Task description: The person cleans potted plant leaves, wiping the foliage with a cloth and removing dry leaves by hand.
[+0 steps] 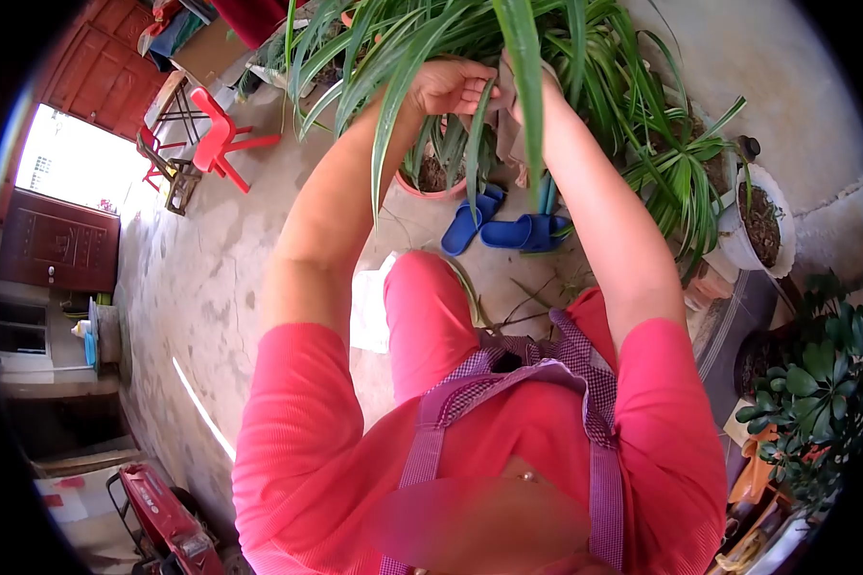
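My left hand (449, 88) is among the long, narrow leaves of a potted spider plant (431, 38). Its fingers are curled and pinch a green leaf (477, 144) that hangs down below them. Close beside it, my right hand (539, 88) grips a greyish-brown cloth (510, 129), which dangles beneath the fingers. A broad leaf in front partly covers the right hand. Under the foliage stands a reddish plant pot (433, 188) with soil in it.
Blue slippers (516, 231) lie on the concrete floor (221, 249) below the plant. A white pot (782, 216) and a dark-leaved plant (820, 383) stand at right. Red chairs (222, 139) are at upper left, a red machine (168, 517) at lower left.
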`<state>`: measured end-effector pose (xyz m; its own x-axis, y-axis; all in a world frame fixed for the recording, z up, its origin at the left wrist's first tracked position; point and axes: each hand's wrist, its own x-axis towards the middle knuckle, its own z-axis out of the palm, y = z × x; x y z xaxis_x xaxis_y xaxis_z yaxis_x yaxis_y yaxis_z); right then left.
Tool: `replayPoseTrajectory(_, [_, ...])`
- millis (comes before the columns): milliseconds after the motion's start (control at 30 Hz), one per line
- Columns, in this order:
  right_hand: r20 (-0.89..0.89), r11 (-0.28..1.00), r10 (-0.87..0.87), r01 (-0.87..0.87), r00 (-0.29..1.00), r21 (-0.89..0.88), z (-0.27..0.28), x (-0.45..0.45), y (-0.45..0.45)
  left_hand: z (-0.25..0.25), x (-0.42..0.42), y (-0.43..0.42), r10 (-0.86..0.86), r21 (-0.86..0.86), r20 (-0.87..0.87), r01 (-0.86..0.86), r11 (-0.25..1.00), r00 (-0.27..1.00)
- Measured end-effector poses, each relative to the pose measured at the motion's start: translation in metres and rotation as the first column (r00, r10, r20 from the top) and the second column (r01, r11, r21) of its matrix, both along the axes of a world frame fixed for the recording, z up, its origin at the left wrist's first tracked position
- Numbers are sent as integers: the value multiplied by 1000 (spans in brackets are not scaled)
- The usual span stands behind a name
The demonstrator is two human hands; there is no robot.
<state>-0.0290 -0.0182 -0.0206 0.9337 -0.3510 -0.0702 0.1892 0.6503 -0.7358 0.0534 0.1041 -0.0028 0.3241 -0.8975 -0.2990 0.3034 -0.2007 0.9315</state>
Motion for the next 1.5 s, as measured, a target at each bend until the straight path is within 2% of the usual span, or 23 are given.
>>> replayPoseTrajectory(33, [-231, 1000, -18, 23, 973, 17, -3, 14, -2, -8, 6, -2, -26, -19, -27, 26, 999, 999])
replayPoseTrajectory(167, [-198, 995, -93, 99, 976, 17, -23, 33, -4, -7, -8, 2, -18, -73, -48, 14, 997, 999])
replayPoseTrajectory(267, [-232, 983, 83, -41, 969, 179, -65, 65, -21, -16, -4, 1, 3, 27, -9, -2, 1000, 1000])
replayPoseTrajectory(300, [-273, 992, -125, 126, 954, -15, -1, 3, 5, -13, -11, -1, 48, 91, 21, -50, 995, 999])
replayPoseTrajectory(333, [-227, 979, -174, 193, 958, 63, -15, 14, 6, -10, -18, -2, 92, 153, 53, -99, 983, 994])
replayPoseTrajectory(367, [-221, 988, -112, 132, 969, 80, -20, 14, 2, -12, -22, 6, 42, 14, 108, -44, 999, 993])
replayPoseTrajectory(467, [-210, 994, -51, 70, 976, 85, -38, 15, -6, -16, -36, 7, 112, 63, 256, -132, 989, 960])
replayPoseTrajectory(500, [-186, 988, -88, 62, 979, -143, -18, -11, 0, -9, -49, 13, 131, 95, 249, -159, 983, 960])
replayPoseTrajectory(533, [-145, 990, 77, -92, 986, -104, 3, -40, 8, -7, -60, 18, 132, 115, 322, -177, 977, 938])
replayPoseTrajectory(600, [-271, 1000, -28, 24, 962, -17, -11, -36, 10, -4, -82, 31, 129, 148, 463, -220, 964, 877])
replayPoseTrajectory(700, [-319, 1000, -24, 21, 947, -13, 2, -78, 24, 16, -149, 67, 176, -35, 611, -196, 980, 772])
replayPoseTrajectory(767, [-262, 1000, -1, -5, 965, -21, -27, -87, 20, 33, -202, 91, 217, -155, 536, -158, 975, 815])
replayPoseTrajectory(800, [-237, 1000, 18, -17, 971, 7, -33, -98, 22, 47, -227, 106, 182, -193, 348, -120, 974, 920])
replayPoseTrajectory(867, [-364, 973, -164, 89, 917, -215, -44, -117, 27, 50, -266, 139, 207, -485, 226, -74, 871, 952])
replayPoseTrajectory(900, [-413, 937, -262, 127, 872, -325, -50, -126, 30, 51, -287, 152, 159, -603, 57, -93, 792, 986])
replayPoseTrajectory(933, [-409, 952, -223, 108, 885, -285, -61, -132, 28, 57, -295, 152, 27, -730, 142, 87, 678, 989])
replayPoseTrajectory(1000, [-395, 978, -141, 67, 908, -196, -75, -145, 25, 70, -312, 154, -266, -862, 331, 405, 306, 905])
replayPoseTrajectory(1033, [-368, 989, -123, 82, 922, -126, -74, -154, 27, 86, -323, 155, -394, -850, 367, 476, 225, 843])
replayPoseTrajectory(1100, [-337, 990, -123, 90, 933, -112, -75, -170, 30, 103, -341, 162, -412, -810, 499, 580, 92, 762])
replayPoseTrajectory(1200, [-308, 986, -128, 88, 943, -142, -83, -196, 33, 109, -359, 165, -461, -784, 553, 620, -7, 694])
replayPoseTrajectory(1300, [-351, 988, -106, 57, 930, -146, -92, -230, 47, 112, -367, 154, -512, -795, 513, 606, 18, 689])
replayPoseTrajectory(1433, [-368, 941, -75, -57, 927, -335, -104, -266, 63, 103, -369, 159, -571, -806, 466, 591, 41, 676])
replayPoseTrajectory(1500, [-338, 884, 11, -167, 941, -437, -99, -276, 62, 96, -365, 166, -617, -810, 393, 574, 119, 682])
